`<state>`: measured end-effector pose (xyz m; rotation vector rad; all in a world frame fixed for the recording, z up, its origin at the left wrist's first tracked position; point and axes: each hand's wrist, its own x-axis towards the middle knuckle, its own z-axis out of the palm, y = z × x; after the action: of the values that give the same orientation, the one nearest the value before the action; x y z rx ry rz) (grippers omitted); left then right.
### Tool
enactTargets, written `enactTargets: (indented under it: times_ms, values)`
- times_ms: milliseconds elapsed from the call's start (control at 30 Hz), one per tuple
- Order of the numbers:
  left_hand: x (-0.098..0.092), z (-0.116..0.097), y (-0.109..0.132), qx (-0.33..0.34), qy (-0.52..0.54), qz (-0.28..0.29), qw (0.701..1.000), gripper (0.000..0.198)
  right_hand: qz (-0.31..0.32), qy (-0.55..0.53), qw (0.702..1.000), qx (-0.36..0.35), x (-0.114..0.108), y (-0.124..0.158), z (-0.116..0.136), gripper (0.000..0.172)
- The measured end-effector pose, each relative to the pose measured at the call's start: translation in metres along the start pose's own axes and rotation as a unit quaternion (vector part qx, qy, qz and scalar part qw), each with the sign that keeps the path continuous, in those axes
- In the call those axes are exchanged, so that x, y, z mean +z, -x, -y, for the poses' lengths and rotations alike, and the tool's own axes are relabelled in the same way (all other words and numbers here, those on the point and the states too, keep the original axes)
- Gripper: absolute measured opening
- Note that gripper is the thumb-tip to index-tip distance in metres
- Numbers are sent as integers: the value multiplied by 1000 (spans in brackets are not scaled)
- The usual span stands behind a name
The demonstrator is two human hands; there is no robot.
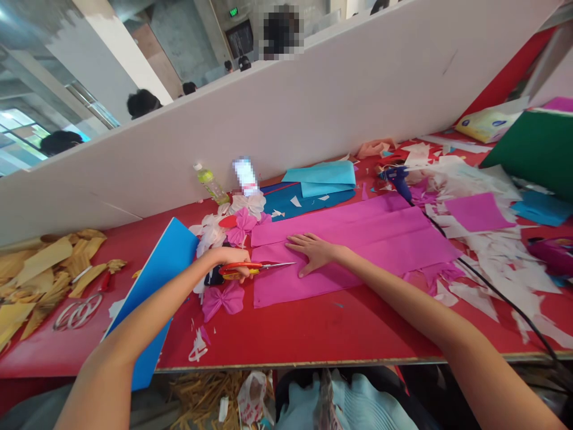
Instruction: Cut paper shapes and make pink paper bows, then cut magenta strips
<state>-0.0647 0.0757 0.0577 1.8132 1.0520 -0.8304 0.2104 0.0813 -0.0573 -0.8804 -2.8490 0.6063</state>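
My left hand [237, 261] is closed around the handles of a pair of scissors [268, 266] in red and yellow. Their blades point right and lie over the left part of a wide magenta crepe paper sheet [380, 239], in line with a cut or fold running in from its left edge. My right hand [314, 251] rests flat on that sheet with the fingers spread, just beyond the blade tips. Pink paper bows [224, 300] and white paper flowers [209, 230] lie left of the sheet, near my left hand.
A blue board [170, 257] leans beside my left forearm. Behind the sheet are a bottle [211, 184], a phone [246, 176] and folded turquoise paper [329, 176]. On the right lie a glue gun [398, 179], its black cable [492, 292] and white scraps [514, 269].
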Motion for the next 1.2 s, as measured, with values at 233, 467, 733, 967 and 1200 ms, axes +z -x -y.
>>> enactTargets:
  times_ms: [233,467,733,967,1200]
  values:
    - [-1,4,-2,12,8,19,1000,26,-2,-1,1000,0,2,-1,-2,106]
    - [-6,1,-4,14,5,22,1000,30,0,-2,1000,3,4,-2,-3,106]
    - [-3,0,3,6,-2,13,1000,29,2,-2,1000,5,1,-1,0,106]
    - [-1,-1,-1,9,11,21,1000,32,9,-6,1000,7,-3,0,2,107]
    - [-4,-9,-7,27,-17,22,999,29,7,-11,1000,0,-4,0,2,107]
